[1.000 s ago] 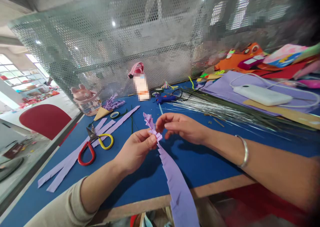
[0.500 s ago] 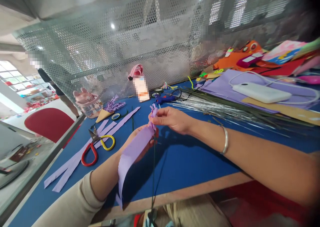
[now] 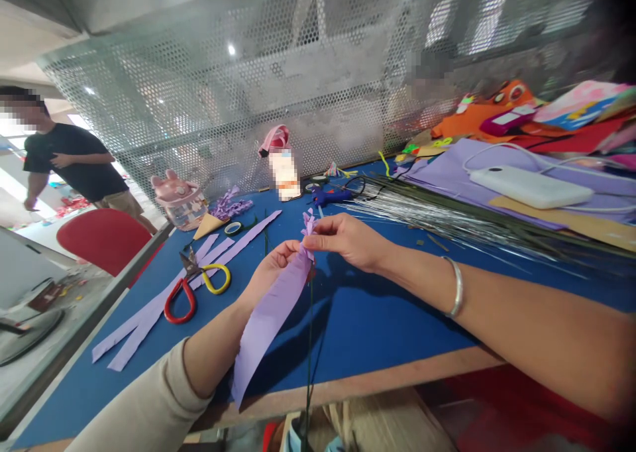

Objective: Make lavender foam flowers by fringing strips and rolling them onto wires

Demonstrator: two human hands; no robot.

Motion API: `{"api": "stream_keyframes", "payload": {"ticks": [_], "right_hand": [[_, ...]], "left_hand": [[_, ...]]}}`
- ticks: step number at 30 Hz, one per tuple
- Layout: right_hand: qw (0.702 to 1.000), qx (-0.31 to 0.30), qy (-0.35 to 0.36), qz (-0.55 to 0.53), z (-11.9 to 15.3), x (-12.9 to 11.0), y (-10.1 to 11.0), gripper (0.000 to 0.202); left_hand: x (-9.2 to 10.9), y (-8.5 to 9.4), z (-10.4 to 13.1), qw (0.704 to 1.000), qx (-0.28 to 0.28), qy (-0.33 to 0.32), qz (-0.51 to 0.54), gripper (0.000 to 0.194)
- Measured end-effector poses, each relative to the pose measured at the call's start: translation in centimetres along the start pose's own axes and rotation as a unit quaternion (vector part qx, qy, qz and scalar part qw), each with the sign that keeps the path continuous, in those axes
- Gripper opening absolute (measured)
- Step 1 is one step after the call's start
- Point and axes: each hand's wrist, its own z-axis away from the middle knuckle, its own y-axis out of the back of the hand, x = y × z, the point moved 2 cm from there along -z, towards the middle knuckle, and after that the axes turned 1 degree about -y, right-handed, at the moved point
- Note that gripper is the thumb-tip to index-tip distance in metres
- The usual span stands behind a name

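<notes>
A long purple paper strip (image 3: 272, 316) hangs down from between my hands, its upper end gathered into a frilled purple bunch (image 3: 309, 221) around a thin dark green stem (image 3: 310, 326). My right hand (image 3: 350, 240) pinches the bunch between thumb and fingers. Just left of it, my left hand (image 3: 273, 270) is closed on the strip close to the gathered part; the strip covers some of its fingers. Below the hands the stem runs past the table's front edge. Scissors (image 3: 189, 266) with one red and one yellow handle lie left of my left arm, on more purple strips (image 3: 144, 329).
Behind my hands are a blue glue gun (image 3: 330, 195), a phone (image 3: 287, 173) and a tape roll (image 3: 232, 228). A pink-lidded jar (image 3: 181, 200) stands back left. Wire stems (image 3: 447, 220), purple sheets (image 3: 437, 164) and a white power bank (image 3: 529, 187) lie right. A person (image 3: 79, 160) stands beyond the red chair (image 3: 102, 240).
The strip has turned, showing more of its flat face, and its loose end has swung up slightly. My left fingers show more. The person at left has come further into view.
</notes>
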Motion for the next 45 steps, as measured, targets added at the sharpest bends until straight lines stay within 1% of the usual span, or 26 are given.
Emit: {"api": "stream_keyframes", "payload": {"ticks": [3, 5, 7, 11, 14, 17, 19, 21, 24, 26, 28, 29, 30, 31, 32, 33, 34, 35, 36, 38, 40, 42, 45], "right_hand": [[1.000, 0.004, 0.007, 0.029, 0.1, -0.4, -0.1, 0.032], [0.999, 0.008, 0.009, 0.041, 0.2, -0.5, -0.1, 0.033], [0.999, 0.009, 0.011, 0.051, 0.2, -0.5, -0.1, 0.033], [0.997, 0.021, 0.007, 0.076, 0.4, -0.3, -0.2, 0.038], [0.997, 0.008, -0.016, 0.071, 0.6, -0.1, -0.6, 0.038], [0.997, -0.008, -0.027, 0.067, 0.7, -0.1, -0.8, 0.037], [0.997, -0.009, -0.025, 0.076, 0.7, -0.2, -0.7, 0.035], [0.996, 0.002, -0.032, 0.077, 0.5, -0.2, -0.5, 0.037], [0.997, 0.023, -0.061, 0.048, 0.2, 0.1, 0.1, 0.041], [0.996, 0.015, -0.084, 0.040, 0.0, 0.6, 0.3, 0.043], [0.991, -0.016, -0.114, 0.073, -0.2, 1.2, 0.4, 0.044], [0.986, -0.038, -0.131, 0.099, -0.3, 1.6, 0.5, 0.044], [0.979, -0.061, -0.147, 0.128, -0.5, 1.8, 0.5, 0.043], [0.971, -0.082, -0.161, 0.159, -0.8, 2.0, 0.6, 0.042], [0.962, -0.101, -0.170, 0.188, -1.1, 2.2, 0.6, 0.041], [0.953, -0.117, -0.175, 0.216, -1.5, 2.2, 0.5, 0.039], [0.944, -0.132, -0.176, 0.247, -2.0, 2.2, 0.4, 0.037], [0.933, -0.147, -0.174, 0.280, -2.5, 2.1, 0.2, 0.034], [0.920, -0.159, -0.170, 0.316, -3.0, 2.1, 0.0, 0.030], [0.894, -0.173, -0.159, 0.381, -3.8, 2.3, -0.5, 0.025], [0.883, -0.175, -0.157, 0.407, -4.4, 2.7, -0.9, 0.026], [0.890, -0.183, -0.174, 0.380, -4.3, 3.2, -1.0, 0.031], [0.913, -0.211, -0.197, 0.287, -3.4, 3.4, -0.4, 0.036]], "left_hand": [[0.1, 0.0, 0.1, 0.999, 0.005, -0.011, -0.038, 0.036], [0.1, -0.2, 0.3, 0.998, 0.017, -0.016, -0.053, 0.038], [0.1, -0.3, 0.5, 0.998, 0.023, -0.029, -0.055, 0.037], [0.0, -0.5, 0.7, 0.997, 0.008, -0.064, -0.047, 0.033], [-0.2, -0.5, 0.7, 0.997, 0.000, -0.061, -0.053, 0.035], [-0.2, -0.7, 0.9, 0.996, 0.020, -0.059, -0.070, 0.039], [0.0, -0.7, 1.0, 0.995, 0.034, -0.058, -0.077, 0.040], [0.2, -0.5, 1.0, 0.994, 0.038, -0.051, -0.085, 0.041], [0.7, 0.3, 0.8, 0.993, 0.048, -0.026, -0.103, 0.043], [0.9, 1.0, 0.6, 0.991, 0.070, -0.017, -0.112, 0.040], [1.1, 1.6, 0.5, 0.984, 0.100, -0.037, -0.142, 0.037], [1.3, 1.8, 0.6, 0.975, 0.115, -0.063, -0.178, 0.034], [1.4, 1.9, 0.6, 0.960, 0.126, -0.100, -0.230, 0.030], [1.6, 1.9, 0.7, 0.935, 0.129, -0.144, -0.296, 0.024], [1.7, 1.8, 0.8, 0.903, 0.121, -0.190, -0.366, 0.019], [1.9, 1.7, 0.9, 0.866, 0.103, -0.233, -0.431, 0.017], [2.0, 1.6, 1.0, 0.831, 0.078, -0.265, -0.484, 0.020], [2.0, 1.5, 1.0, 0.803, 0.048, -0.284, -0.522, 0.024], [2.1, 1.6, 0.9, 0.786, 0.019, -0.290, -0.546, 0.028], [2.1, 2.0, 0.5, 0.773, -0.020, -0.279, -0.569, 0.032], [2.1, 2.8, 0.0, 0.773, -0.038, -0.255, -0.579, 0.031], [2.0, 3.7, -0.3, 0.772, -0.051, -0.232, -0.590, 0.027], [1.6, 4.7, -0.2, 0.757, -0.091, -0.214, -0.610, 0.020]]}}
